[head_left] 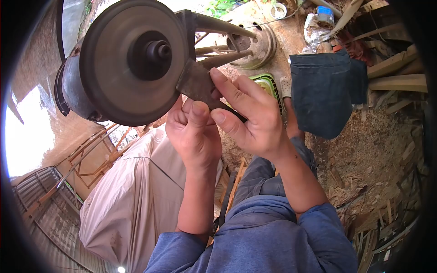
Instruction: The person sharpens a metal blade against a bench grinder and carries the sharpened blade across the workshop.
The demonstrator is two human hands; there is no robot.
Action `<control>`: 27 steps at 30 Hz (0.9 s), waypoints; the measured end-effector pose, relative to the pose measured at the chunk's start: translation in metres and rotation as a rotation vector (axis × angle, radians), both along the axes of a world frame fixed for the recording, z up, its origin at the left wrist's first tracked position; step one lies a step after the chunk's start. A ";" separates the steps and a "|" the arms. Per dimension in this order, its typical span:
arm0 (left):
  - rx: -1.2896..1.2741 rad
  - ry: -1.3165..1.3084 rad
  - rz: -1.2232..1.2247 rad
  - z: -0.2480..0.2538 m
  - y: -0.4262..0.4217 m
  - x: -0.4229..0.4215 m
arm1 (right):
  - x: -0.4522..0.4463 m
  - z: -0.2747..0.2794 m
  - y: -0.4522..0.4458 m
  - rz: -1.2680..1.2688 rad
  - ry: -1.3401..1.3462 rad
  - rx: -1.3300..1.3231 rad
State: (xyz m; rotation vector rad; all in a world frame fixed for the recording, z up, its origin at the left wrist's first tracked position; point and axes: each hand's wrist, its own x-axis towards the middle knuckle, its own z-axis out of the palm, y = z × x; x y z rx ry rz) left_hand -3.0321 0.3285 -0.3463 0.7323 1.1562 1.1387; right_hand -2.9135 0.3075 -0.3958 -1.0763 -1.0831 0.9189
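Observation:
A round grinding wheel (109, 68) of a bench grinder fills the upper left. Its face looks smeared, as if spinning. A dark, flat metal blade (196, 82) lies with its broad end at the wheel's right edge; whether it touches cannot be made out. A narrow dark part of it runs down to the right beneath my fingers. My left hand (195, 132) is closed around the blade's lower side, thumb raised and fingers curled. From the right, my right hand (255, 113) pinches the blade between thumb and fingers.
The grinder's motor housing (79, 86) is left of the wheel. Metal legs (223, 29) run to a rusty wheel rim (261, 45). A pale cloth cover (132, 195) drapes something at lower left. Dark cloth (321, 93) hangs at right, near wood scraps (396, 82).

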 end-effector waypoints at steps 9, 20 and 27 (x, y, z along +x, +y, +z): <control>-0.003 0.005 0.004 0.000 0.000 0.002 | 0.001 -0.001 -0.001 0.004 0.014 -0.008; 0.027 0.101 -0.005 -0.006 0.001 0.001 | 0.002 -0.008 0.002 0.004 -0.023 0.010; -0.028 0.111 0.078 0.005 0.004 0.020 | 0.001 -0.009 0.001 0.003 -0.004 -0.003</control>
